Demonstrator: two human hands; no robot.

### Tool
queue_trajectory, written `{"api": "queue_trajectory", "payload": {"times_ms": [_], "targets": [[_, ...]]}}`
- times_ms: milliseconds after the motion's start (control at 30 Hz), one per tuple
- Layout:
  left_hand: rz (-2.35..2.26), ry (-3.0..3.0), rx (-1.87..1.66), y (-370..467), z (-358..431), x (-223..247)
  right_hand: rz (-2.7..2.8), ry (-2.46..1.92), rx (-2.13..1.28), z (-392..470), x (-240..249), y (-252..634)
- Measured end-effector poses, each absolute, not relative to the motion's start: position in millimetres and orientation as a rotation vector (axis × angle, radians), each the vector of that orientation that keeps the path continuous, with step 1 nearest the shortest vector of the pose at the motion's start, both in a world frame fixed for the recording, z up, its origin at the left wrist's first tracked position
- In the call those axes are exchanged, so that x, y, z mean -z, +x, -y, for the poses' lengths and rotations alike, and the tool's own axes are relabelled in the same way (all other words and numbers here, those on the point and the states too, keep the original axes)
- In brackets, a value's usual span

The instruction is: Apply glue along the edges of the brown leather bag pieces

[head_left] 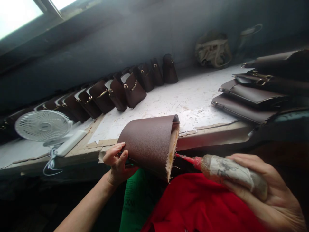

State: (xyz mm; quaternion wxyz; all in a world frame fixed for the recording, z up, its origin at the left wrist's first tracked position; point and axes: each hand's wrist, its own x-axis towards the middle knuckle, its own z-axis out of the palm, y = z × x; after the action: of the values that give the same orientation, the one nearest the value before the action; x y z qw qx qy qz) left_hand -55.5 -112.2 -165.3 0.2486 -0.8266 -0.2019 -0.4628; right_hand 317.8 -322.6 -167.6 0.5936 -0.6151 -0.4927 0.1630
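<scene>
My left hand (118, 161) grips the closed end of a brown leather bag piece (149, 138), thumb and fingers on its near left side. The piece lies on its side above my lap, with its zigzag-cut open edge toward the right. Pale lining and loose threads show at that edge, along with a yellowish smear. In my right hand (270, 190) is a worn, whitish glue bottle (229, 170) with a red nozzle. The nozzle's thin tip is at or very near the lining edge; contact cannot be made out.
Rows of brown bag pieces (134, 90) with gold buckles stand along the back of the paper-covered table (183, 96). More pieces (251, 93) lie stacked at the right. A white fan (43, 125) with a cable sits at the left edge. A cloth bundle (213, 51) rests by the wall.
</scene>
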Motion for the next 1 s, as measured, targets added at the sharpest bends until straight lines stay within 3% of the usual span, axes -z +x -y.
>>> {"api": "queue_trajectory", "payload": {"times_ms": [1000], "targets": [[0.562,-2.281,1.263,-52,114,155,1.174,-1.236,-0.475,317,191,317]]}}
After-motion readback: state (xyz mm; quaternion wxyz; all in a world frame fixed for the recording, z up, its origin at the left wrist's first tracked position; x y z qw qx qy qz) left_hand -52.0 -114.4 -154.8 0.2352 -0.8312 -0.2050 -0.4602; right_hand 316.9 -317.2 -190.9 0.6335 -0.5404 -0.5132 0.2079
